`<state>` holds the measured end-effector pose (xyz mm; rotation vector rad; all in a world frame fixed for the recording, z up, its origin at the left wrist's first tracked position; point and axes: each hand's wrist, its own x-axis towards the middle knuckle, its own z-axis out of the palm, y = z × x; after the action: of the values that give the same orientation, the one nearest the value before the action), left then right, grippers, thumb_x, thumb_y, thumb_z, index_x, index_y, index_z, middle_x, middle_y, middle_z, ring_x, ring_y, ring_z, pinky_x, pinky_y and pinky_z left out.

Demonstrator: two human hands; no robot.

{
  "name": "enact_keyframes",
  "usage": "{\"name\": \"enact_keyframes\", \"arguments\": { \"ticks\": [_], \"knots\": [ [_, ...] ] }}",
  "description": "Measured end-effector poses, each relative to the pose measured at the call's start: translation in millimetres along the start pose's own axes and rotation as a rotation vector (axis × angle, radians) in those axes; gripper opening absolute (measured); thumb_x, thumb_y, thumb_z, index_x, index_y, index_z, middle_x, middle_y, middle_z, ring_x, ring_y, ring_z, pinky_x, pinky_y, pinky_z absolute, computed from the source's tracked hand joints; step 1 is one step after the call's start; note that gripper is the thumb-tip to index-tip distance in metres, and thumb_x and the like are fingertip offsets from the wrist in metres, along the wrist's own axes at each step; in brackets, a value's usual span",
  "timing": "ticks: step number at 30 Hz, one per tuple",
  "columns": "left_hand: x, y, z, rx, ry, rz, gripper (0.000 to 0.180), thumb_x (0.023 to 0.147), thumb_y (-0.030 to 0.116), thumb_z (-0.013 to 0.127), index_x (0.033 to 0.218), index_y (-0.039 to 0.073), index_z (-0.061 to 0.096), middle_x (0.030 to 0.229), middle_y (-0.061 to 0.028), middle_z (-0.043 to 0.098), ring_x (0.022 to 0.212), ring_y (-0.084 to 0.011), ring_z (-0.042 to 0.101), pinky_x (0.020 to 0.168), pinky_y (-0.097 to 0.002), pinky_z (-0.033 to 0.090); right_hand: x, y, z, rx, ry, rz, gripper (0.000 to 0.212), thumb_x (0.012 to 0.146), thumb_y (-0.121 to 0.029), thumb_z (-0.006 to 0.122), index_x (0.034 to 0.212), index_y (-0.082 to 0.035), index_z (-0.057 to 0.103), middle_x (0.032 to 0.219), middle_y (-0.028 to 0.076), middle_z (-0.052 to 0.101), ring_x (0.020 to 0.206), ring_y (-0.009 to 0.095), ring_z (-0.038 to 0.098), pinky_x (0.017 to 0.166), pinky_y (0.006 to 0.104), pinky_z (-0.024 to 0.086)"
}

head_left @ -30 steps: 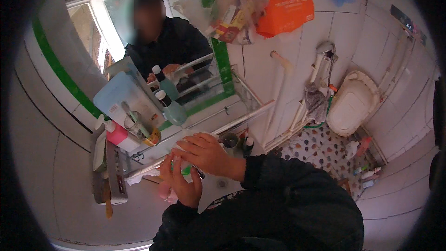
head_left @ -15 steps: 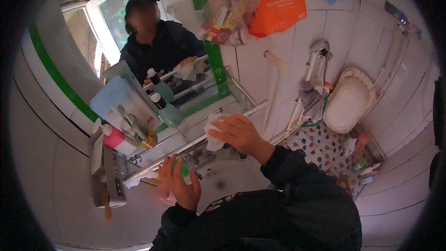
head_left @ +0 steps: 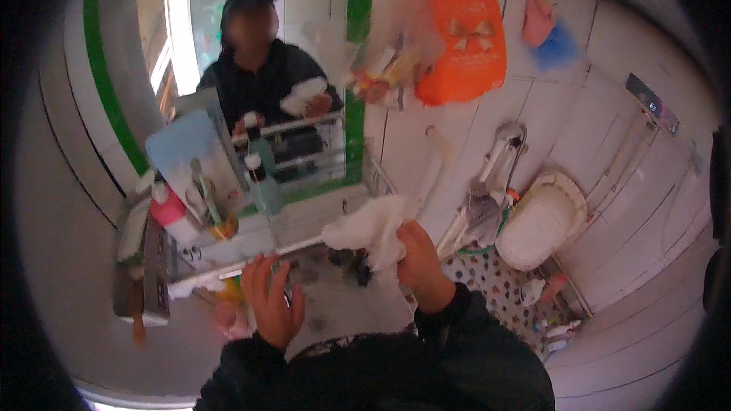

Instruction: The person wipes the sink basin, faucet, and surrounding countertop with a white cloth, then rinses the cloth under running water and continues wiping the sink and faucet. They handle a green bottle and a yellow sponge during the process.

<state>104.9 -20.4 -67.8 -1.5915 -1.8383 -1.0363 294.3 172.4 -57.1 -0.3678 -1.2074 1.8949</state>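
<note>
A white wipe (head_left: 369, 230) hangs spread out from my right hand (head_left: 425, 268), whose fingers are closed on its right edge. It is held over the right part of the shelf, in front of the sink (head_left: 346, 312), and hides some of the shelf's front rail (head_left: 293, 248). My left hand (head_left: 272, 301) is at the left end of the sink, fingers stretched and apart, with nothing in it. Its fingertips are close to the rail; whether they touch it I cannot tell. On the shelf stands a teal bottle (head_left: 265, 192) with a white cap.
A pink and white pump bottle (head_left: 169, 211) and a cup (head_left: 217, 217) with a toothbrush stand left on the shelf. Behind is a green-edged mirror (head_left: 304, 15). An orange bag (head_left: 462, 38) hangs above right; a white basin (head_left: 542, 221) leans on the wall.
The wipe, crumpled under my right hand on the rail before, is now lifted and opened out. My left hand has shifted slightly left and down. The view has also shifted.
</note>
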Motion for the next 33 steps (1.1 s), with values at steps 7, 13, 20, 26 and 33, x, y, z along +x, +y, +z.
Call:
{"name": "enact_keyframes", "arguments": {
  "ticks": [7,13,20,26,33],
  "knots": [
    [60,22,-6,-0.595,-0.148,-0.136,0.055,0.078,0.013,0.072,0.129,0.005,0.052,0.135,-0.0183,0.048,0.127,-0.0355,0.045,0.107,-0.0443,0.035,-16,11,-7,0.317,-0.083,0.217,0.043,0.102,-0.02,0.044,0.14,0.0,0.043,0.133,0.016,0.056,0.115,0.031,0.06,0.093,0.0409,0.053],
    [78,38,9,-1.097,-0.382,-0.564,0.045,0.087,0.023,0.073,0.123,0.002,0.055,0.117,-0.0112,0.06,0.106,-0.0187,0.058,0.094,-0.0327,0.047,-32,-3,7,0.561,-0.166,0.338,0.046,0.103,-0.025,0.042,0.141,0.001,0.041,0.137,0.017,0.053,0.117,0.031,0.059,0.097,0.0426,0.052],
    [88,30,7,-1.133,-0.411,-0.842,0.03,0.096,0.026,0.063,0.115,0.003,0.061,0.1,-0.005,0.066,0.091,-0.0112,0.062,0.08,-0.0256,0.051,-26,-9,9,0.603,-0.224,0.491,0.062,0.103,-0.048,0.036,0.149,-0.006,0.033,0.149,0.018,0.041,0.131,0.037,0.046,0.104,0.0584,0.041],
    [111,21,-18,-1.254,0.085,-0.797,0.029,0.099,0.024,0.057,0.117,0.001,0.059,0.105,-0.0053,0.065,0.094,-0.0114,0.062,0.081,-0.0244,0.049,-17,-6,-1,0.671,-0.461,0.606,0.073,0.101,-0.059,0.03,0.154,-0.008,0.024,0.155,0.021,0.031,0.137,0.044,0.037,0.103,0.0671,0.037],
    [89,17,-13,-0.209,0.084,-0.074,0.036,0.083,0.007,0.068,0.116,0.004,0.055,0.115,-0.0112,0.062,0.117,-0.0298,0.057,0.1,-0.0422,0.042,-17,-6,-3,0.515,-0.35,0.498,0.071,0.1,-0.058,0.035,0.148,-0.007,0.036,0.15,0.022,0.038,0.135,0.038,0.042,0.107,0.0577,0.037]
  ]
}}
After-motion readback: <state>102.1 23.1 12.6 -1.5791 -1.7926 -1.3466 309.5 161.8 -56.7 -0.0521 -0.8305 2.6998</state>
